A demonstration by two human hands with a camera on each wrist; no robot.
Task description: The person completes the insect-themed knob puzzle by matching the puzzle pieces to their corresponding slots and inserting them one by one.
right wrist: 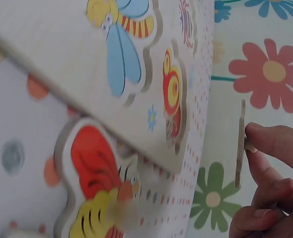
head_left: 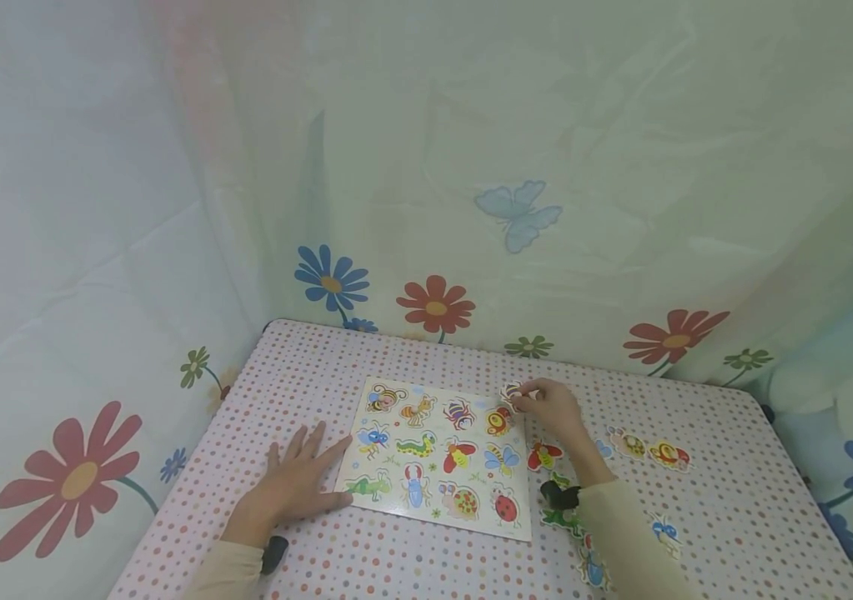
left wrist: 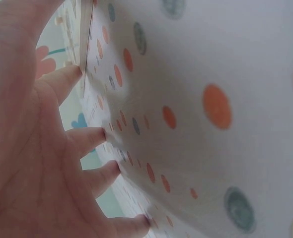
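Polka-dotted white tabletop (head_left: 306,358): near its far edge, right hand (head_left: 555,408) pinches a flat, striped wooden insect piece (head_left: 510,392), likely light, stiff, best held by its knob (right wrist: 250,146); left hand (head_left: 294,479) spread.

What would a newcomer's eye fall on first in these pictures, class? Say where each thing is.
Probably the bright insect board on the dotted table, with a left hand spread at its left edge. Next, perhaps, the striped piece pinched by the right hand near the board's far right corner. The large red flower stands out on the left wall.
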